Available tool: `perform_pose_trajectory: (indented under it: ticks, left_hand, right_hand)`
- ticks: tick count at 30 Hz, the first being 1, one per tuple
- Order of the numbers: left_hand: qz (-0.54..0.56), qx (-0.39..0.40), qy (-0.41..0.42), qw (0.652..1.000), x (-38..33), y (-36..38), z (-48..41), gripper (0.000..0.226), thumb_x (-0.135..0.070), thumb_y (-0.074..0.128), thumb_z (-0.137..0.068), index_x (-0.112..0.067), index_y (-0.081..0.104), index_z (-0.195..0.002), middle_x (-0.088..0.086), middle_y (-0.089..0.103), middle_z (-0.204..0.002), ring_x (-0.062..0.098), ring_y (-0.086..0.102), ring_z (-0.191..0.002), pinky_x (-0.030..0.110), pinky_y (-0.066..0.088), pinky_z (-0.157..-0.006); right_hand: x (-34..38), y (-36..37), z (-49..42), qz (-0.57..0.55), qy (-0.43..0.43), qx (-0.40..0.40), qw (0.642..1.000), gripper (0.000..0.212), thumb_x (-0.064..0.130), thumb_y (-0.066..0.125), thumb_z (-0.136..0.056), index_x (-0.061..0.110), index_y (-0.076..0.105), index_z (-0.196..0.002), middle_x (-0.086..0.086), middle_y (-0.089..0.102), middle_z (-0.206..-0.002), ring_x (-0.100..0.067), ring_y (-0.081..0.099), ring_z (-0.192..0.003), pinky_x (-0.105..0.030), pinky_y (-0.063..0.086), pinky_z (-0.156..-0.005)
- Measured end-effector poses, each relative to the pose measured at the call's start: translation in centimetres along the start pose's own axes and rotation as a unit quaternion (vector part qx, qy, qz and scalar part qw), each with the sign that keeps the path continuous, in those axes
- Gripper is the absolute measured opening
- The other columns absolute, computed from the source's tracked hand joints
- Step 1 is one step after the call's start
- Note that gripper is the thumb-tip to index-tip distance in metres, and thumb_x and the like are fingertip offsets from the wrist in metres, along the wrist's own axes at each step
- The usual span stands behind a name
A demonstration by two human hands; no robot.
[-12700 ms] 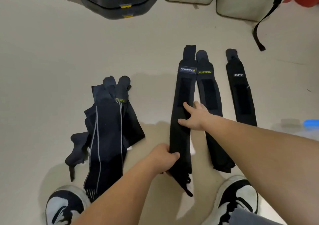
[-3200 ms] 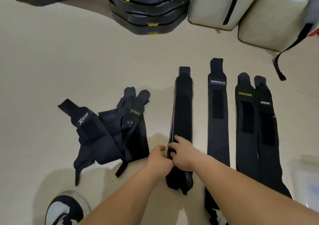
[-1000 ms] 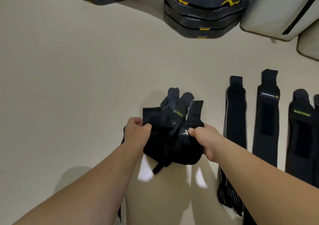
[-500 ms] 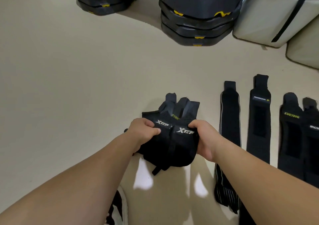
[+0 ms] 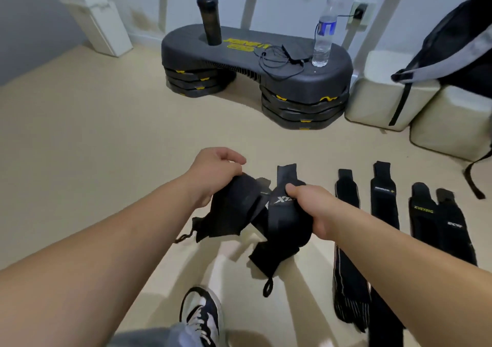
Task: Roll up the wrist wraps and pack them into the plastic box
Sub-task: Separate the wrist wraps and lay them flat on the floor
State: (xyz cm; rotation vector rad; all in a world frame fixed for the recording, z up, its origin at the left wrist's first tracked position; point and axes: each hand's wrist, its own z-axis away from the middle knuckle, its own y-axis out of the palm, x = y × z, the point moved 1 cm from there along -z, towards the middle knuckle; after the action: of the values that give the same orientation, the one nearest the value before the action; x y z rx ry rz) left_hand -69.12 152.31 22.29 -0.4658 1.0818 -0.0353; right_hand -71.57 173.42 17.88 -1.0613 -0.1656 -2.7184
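Left grip clamps the left wrap. Right grip clamps the right wrap. Both wraps hang above the floor, with the row lying flat at right and the box unseen. Part them steadily, then lay each flat. Half a second earlier they formed one bundle, held lower.

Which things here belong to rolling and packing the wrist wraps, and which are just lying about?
Job: tangled wraps gripped by the left hand and right hand; four flat wraps on the floor. The box is out of view.
Lying about: step platform, black bottle, water bottle, backpack.
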Motion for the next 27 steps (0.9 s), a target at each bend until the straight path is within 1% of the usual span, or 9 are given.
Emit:
perform_pose_trajectory:
  ticks: [7, 9, 12, 14, 18, 20, 22, 24, 27]
  left_hand:
    - [-0.060, -0.051, 0.128, 0.989, -8.3, -1.3, 6.3, 0.028, -0.001, 0.053, -0.092, -0.018, 0.075, -0.093, 0.001, 0.056, -0.073, 0.014, 0.048, -0.062, 0.018, 0.036, -0.047]
    - [-0.072, -0.021, 0.160, 0.984, -10.2, -1.5, 8.2, 0.027, -0.002, 0.055, -0.093, -0.019, 0.076, -0.094, -0.003, 0.052, -0.067, 0.012, 0.045, -0.059, 0.014, 0.033, -0.044]
    - [-0.082, 0.033, 0.211, 0.973, -11.7, -1.7, 10.6, 0.026, -0.004, 0.060, -0.095, -0.023, 0.078, -0.097, -0.008, 0.045, -0.060, 0.010, 0.042, -0.056, 0.020, 0.035, -0.052]
    - [-0.049, 0.083, 0.227, 0.969, -11.9, -1.7, 11.9, 0.021, -0.009, 0.068, -0.096, -0.025, 0.078, -0.103, 0.000, 0.040, -0.065, 0.015, 0.045, -0.067, 0.028, 0.040, -0.065]
    - [0.000, 0.181, 0.201, 0.963, -10.5, -1.0, 13.3, 0.032, -0.020, 0.078, -0.084, -0.035, 0.075, -0.112, 0.021, 0.060, -0.085, 0.029, 0.058, -0.083, 0.053, 0.057, -0.088]
    - [0.008, 0.188, 0.173, 0.967, -9.8, -0.2, 13.7, 0.033, -0.021, 0.081, -0.079, -0.031, 0.072, -0.109, 0.034, 0.067, -0.100, 0.030, 0.066, -0.085, 0.046, 0.059, -0.079]
    - [0.013, 0.183, 0.150, 0.971, -9.8, 0.4, 13.4, 0.036, -0.016, 0.087, -0.077, -0.024, 0.066, -0.106, 0.026, 0.071, -0.102, 0.024, 0.071, -0.083, 0.036, 0.059, -0.073]
    - [0.032, 0.157, 0.139, 0.977, -10.3, 1.1, 12.9, 0.036, -0.013, 0.089, -0.080, -0.019, 0.060, -0.101, 0.012, 0.071, -0.094, 0.021, 0.070, -0.082, 0.040, 0.058, -0.078]
    - [0.084, 0.096, 0.096, 0.987, -11.6, 2.1, 12.4, 0.034, -0.030, 0.085, -0.090, -0.017, 0.053, -0.089, 0.005, 0.068, -0.082, 0.019, 0.070, -0.076, 0.039, 0.060, -0.074]
  right_hand:
    - [3.3, -0.3, 8.1, -0.046, -0.044, 0.010, 0.998, 0.025, 0.029, 0.058, -0.107, 0.012, 0.069, -0.122, -0.009, 0.082, -0.106, -0.029, 0.079, -0.099, -0.043, 0.062, -0.092]
    - [3.9, -0.4, 10.1, -0.074, -0.055, 0.016, 0.996, 0.027, 0.031, 0.058, -0.108, 0.011, 0.070, -0.120, -0.009, 0.082, -0.100, -0.028, 0.079, -0.094, -0.041, 0.063, -0.086]
    - [4.5, -0.7, 12.8, -0.135, -0.063, 0.050, 0.988, 0.032, 0.032, 0.054, -0.109, 0.009, 0.068, -0.125, -0.012, 0.081, -0.106, -0.028, 0.080, -0.095, -0.041, 0.062, -0.083]
    - [4.8, -1.4, 14.0, -0.194, -0.071, 0.083, 0.975, 0.036, 0.033, 0.051, -0.110, 0.007, 0.065, -0.131, -0.016, 0.080, -0.113, -0.030, 0.079, -0.100, -0.044, 0.061, -0.086]
    - [4.9, -2.4, 15.1, -0.216, -0.096, 0.145, 0.961, 0.037, 0.028, 0.059, -0.106, 0.004, 0.067, -0.133, -0.021, 0.075, -0.124, -0.035, 0.076, -0.107, -0.050, 0.058, -0.098]
    - [4.9, -2.7, 15.0, -0.189, -0.106, 0.144, 0.966, 0.033, 0.019, 0.064, -0.102, 0.003, 0.069, -0.130, -0.021, 0.076, -0.122, -0.035, 0.076, -0.105, -0.049, 0.060, -0.095]
    - [5.2, -3.2, 14.8, -0.165, -0.115, 0.121, 0.972, 0.033, 0.014, 0.067, -0.098, 0.002, 0.071, -0.128, -0.021, 0.076, -0.120, -0.038, 0.075, -0.110, -0.049, 0.061, -0.095]
    - [5.7, -3.8, 14.7, -0.150, -0.140, 0.105, 0.973, 0.030, 0.009, 0.067, -0.097, 0.001, 0.073, -0.125, -0.023, 0.076, -0.119, -0.039, 0.075, -0.109, -0.048, 0.063, -0.091]
    - [6.5, -5.0, 14.7, -0.120, -0.201, 0.093, 0.968, 0.026, -0.002, 0.066, -0.095, 0.001, 0.074, -0.120, -0.022, 0.078, -0.114, -0.038, 0.077, -0.104, -0.045, 0.066, -0.082]
